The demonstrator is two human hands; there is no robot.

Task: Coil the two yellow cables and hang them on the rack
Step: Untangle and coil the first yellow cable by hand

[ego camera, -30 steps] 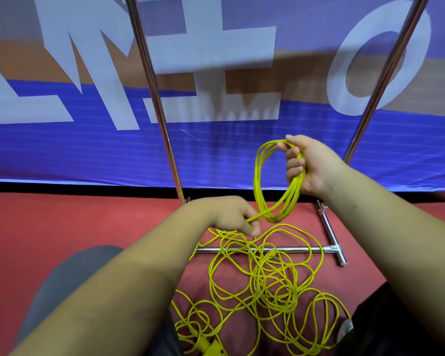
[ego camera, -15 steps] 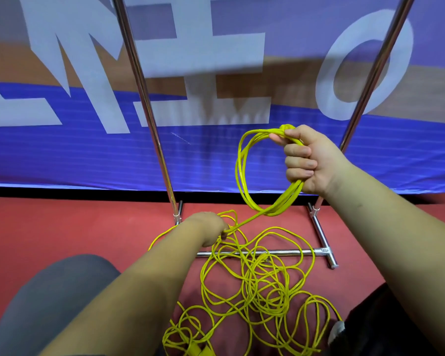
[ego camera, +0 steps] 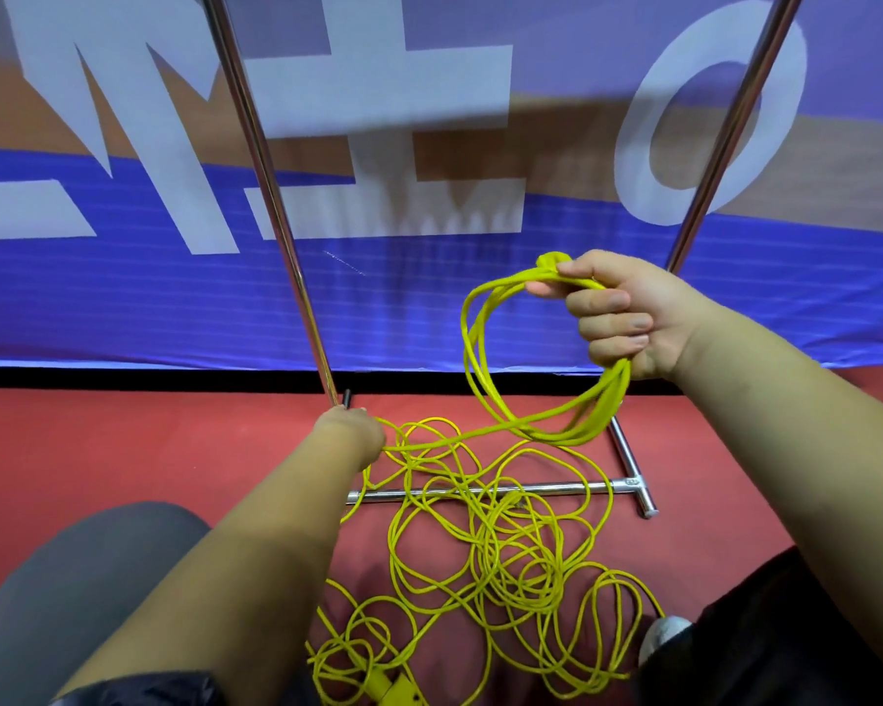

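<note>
Gripped coil (ego camera: 607, 400) in right hand (ego camera: 628, 318) at 3 o'clock, fingers curled round the loops. Met a taut strand at left hand (ego camera: 350, 435), 8 o'clock of coil; grip hidden, could not tell. Sprawled loose cable (ego camera: 505, 542) tangled on floor (ego camera: 123, 450) at 6 o'clock, across rack (ego camera: 600, 485) base.

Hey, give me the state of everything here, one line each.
rack: standing, nothing hung on its visible parts.
coil: several loops, held off the floor.
right hand: raised, gripping the coil.
left hand: low by the rack's left post, a strand leads into it; grip hidden.
loose cable: tangled on the floor, across the rack's base bar.
</note>
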